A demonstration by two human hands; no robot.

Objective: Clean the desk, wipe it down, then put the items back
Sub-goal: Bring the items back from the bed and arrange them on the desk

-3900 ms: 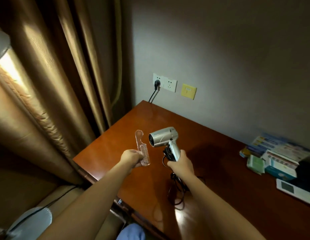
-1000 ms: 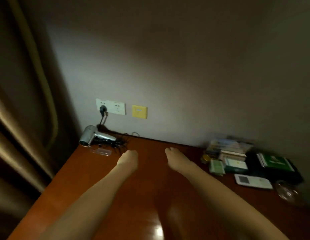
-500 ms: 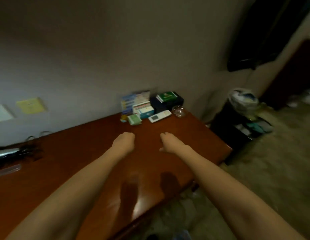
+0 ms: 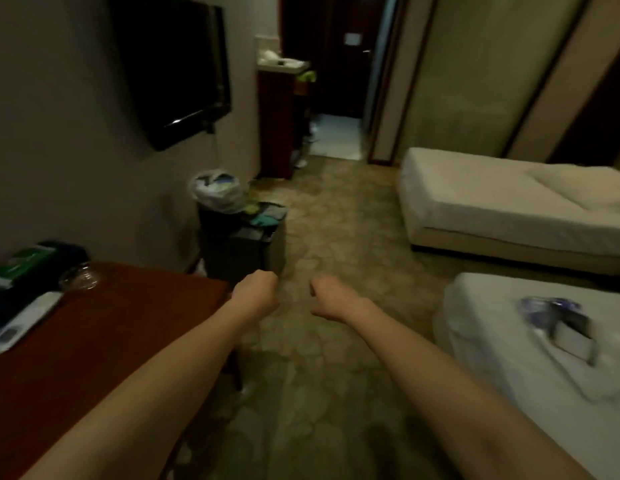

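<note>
Head view is showing both arms reaching forward over the carpeted floor (image 4: 336, 237), beyond the end of the counter (image 4: 111, 327). The left hand (image 4: 255, 292) is curling its fingers into a loose fist around nothing, and the right hand (image 4: 331, 298) is doing the same, so each grip is closing on empty air. The hands are hanging free, probably because the person is turning toward the room, perhaps to fetch something for wiping. The counter is sitting at the lower left, its wooden top mostly bare, which suits wiping. Its remaining items are crowding the far end against the wall: a white remote (image 4: 22, 323) lying flat, a glass dish (image 4: 80, 277) just beside it, and a green-topped box (image 4: 22, 263) behind them. A lined waste bin (image 4: 216, 192) is standing near the counter's end under a wall-mounted television (image 4: 173, 67). 2 beds are lying to the right, the nearer bed (image 4: 509, 358) carrying some blurred small things.
</note>
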